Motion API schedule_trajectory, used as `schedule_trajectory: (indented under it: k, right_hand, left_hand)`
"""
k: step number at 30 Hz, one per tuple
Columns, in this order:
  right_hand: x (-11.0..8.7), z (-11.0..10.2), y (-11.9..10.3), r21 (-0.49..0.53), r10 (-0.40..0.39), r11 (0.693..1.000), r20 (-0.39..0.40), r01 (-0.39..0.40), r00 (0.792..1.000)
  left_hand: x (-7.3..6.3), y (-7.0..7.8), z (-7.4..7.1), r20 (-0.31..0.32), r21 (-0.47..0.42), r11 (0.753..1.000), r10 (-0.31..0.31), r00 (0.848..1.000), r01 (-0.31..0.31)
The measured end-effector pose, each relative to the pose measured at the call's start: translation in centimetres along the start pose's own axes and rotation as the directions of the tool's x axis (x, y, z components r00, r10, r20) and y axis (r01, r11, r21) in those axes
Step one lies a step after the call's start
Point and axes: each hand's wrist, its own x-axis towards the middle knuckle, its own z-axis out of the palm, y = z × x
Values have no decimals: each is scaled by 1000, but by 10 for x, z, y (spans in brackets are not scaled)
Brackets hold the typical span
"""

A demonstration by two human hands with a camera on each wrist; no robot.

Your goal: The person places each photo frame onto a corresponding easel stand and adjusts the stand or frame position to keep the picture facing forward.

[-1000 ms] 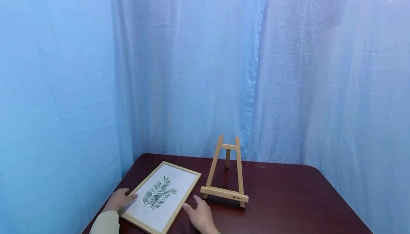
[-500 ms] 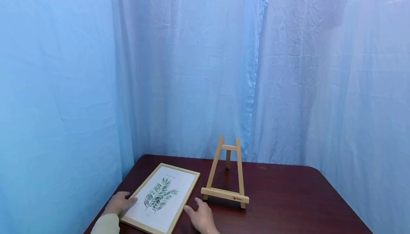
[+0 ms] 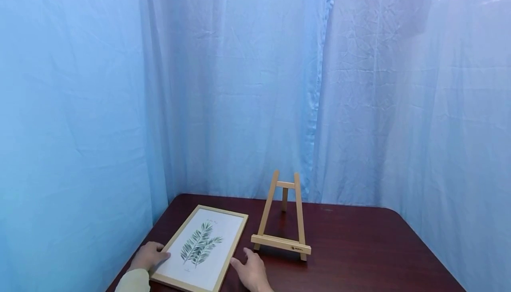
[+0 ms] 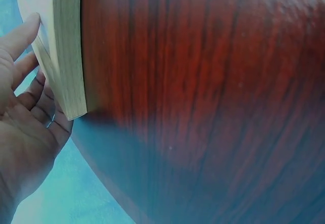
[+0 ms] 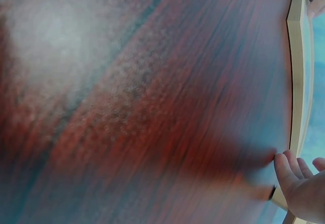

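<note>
A picture frame (image 3: 227, 263) of pale wood with a green leaf print lies face up at the left of the table. My left hand (image 3: 147, 255) grips its left side near the close corner, thumb over the face and fingers along the outer edge; the left wrist view shows this hand (image 4: 25, 112) at the frame's corner (image 4: 68, 56). My right hand (image 3: 251, 270) is beside the frame's right side, fingers extended and thumb toward the edge. In the right wrist view, that hand's fingertips (image 5: 285, 160) are right at the frame's side (image 5: 298, 82).
A small wooden easel (image 3: 281, 241) stands upright to the right of the frame, just beyond my right hand. The dark red table (image 3: 359, 247) has rounded far corners. Blue curtains (image 3: 239, 83) hang behind and on both sides.
The frame has turned slightly on the table: its near end has swung right and its far end a little left. My left hand has moved with it; the right hand has barely shifted.
</note>
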Motion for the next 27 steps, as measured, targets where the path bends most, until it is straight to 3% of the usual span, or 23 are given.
schedule_trajectory:
  k: [16, 27]
  right_hand:
    - [-1, 6, -2, 4, 40, 999, 0, -40, 999]
    - [3, 13, 1, -61, 39, 997, -15, -40, 999]
  left_hand:
    - [-4, -5, 0, 2, -30, 999, 31, 1000, -30]
    - [-5, -4, -4, 92, -162, 986, -17, 996, 32]
